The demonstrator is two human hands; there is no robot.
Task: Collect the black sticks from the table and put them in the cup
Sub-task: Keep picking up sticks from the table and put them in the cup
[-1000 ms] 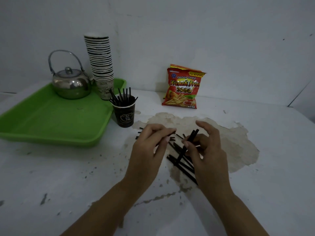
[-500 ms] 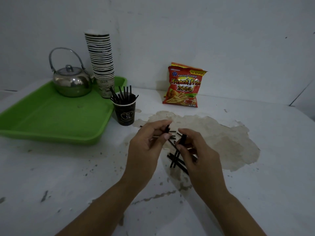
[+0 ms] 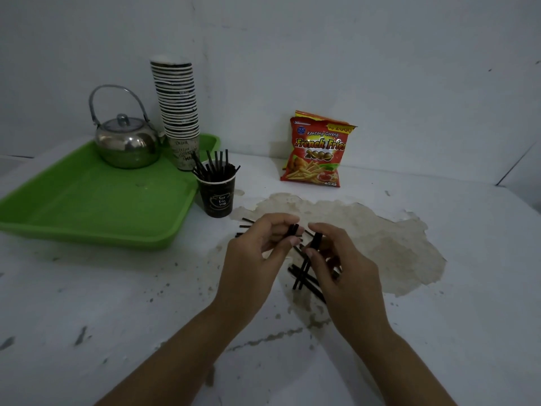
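Note:
A black paper cup [image 3: 217, 197] stands on the white table next to the tray and holds several upright black sticks [image 3: 216, 168]. Several loose black sticks [image 3: 304, 281] lie crossed on the table in front of the cup, partly hidden by my hands. My left hand [image 3: 257, 259] pinches black sticks [image 3: 292, 230] between thumb and fingers, just above the pile. My right hand [image 3: 342, 265] pinches black sticks [image 3: 315, 243] close beside the left hand.
A green tray [image 3: 87, 206] at the left carries a steel kettle [image 3: 126, 142] and a tall stack of paper cups [image 3: 177, 112]. A red snack bag [image 3: 317, 149] leans on the back wall. A brown worn patch [image 3: 380, 235] marks the table.
My right hand has moved left and lowered its sticks toward my left hand. My left hand now holds sticks at its fingertips. The two hands have drawn together.

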